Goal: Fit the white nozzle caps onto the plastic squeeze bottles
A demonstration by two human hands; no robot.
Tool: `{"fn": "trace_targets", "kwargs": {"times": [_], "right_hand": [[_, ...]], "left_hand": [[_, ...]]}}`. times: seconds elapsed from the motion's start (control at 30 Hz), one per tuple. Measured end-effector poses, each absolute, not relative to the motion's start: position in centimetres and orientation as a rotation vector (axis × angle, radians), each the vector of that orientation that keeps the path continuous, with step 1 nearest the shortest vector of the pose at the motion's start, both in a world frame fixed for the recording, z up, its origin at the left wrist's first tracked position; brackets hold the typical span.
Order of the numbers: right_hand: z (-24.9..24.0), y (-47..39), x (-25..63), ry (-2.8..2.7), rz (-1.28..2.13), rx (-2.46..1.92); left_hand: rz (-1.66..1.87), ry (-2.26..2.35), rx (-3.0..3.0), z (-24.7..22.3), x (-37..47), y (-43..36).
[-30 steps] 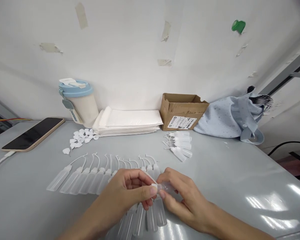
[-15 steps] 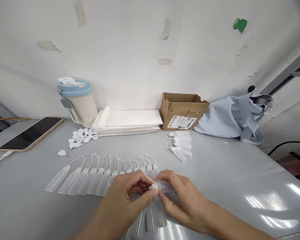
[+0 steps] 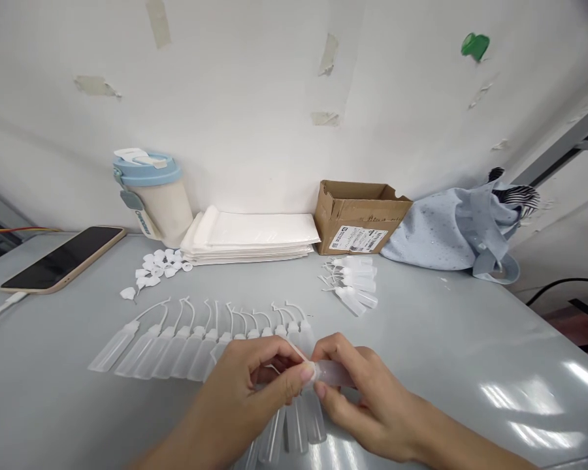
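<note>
Between my hands lies a small translucent plastic bottle (image 3: 334, 374), held sideways, its white cap pointing left. My left hand (image 3: 262, 385) pinches the white cap (image 3: 312, 375) with thumb and fingers; a thin white strip slants up over the fingertips. Closed round the bottle's body is my right hand (image 3: 367, 395). Under and in front of my hands lie more clear bottles (image 3: 296, 424) without visible caps, partly hidden. Behind my left hand runs a row of capped bottles (image 3: 149, 351) with thin curved strips at their tops.
Loose white caps (image 3: 159, 264) lie near a lidded cup (image 3: 161, 202). Along the wall are a phone (image 3: 63, 261), stacked white envelopes (image 3: 255, 232), a cardboard box (image 3: 357, 219) and a light-blue bag (image 3: 441, 228). A small group of capped bottles (image 3: 355, 284) lies before the box.
The cap and bottle in my hands have shifted slightly right, and the cap has turned a little in my left fingers. Both hands keep their hold.
</note>
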State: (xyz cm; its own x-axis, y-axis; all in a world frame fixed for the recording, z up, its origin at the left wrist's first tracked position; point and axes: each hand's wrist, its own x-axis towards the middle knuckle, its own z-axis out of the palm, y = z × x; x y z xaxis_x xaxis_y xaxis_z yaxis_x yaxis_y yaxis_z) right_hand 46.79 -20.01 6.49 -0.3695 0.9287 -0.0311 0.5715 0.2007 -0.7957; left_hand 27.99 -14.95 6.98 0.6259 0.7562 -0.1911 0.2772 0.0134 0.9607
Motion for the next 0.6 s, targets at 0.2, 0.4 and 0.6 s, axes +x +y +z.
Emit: {"fn": "trace_targets", "kwargs": {"times": [0.2,0.4,0.6], "right_hand": [[6.4,-20.1,46.7,-2.086,0.958,-1.35],[7.5,-20.1,46.6,-1.913,1.152,-1.455],[7.6,-20.1,46.8,-1.901,1.17,-1.457]], "left_hand": [[0.312,0.874,1.492,6.9,28.1,-15.2],[0.607,0.781,2.009,5.8,27.7,-15.5],[0.614,0.866,1.974,5.8,27.7,-15.6]]}}
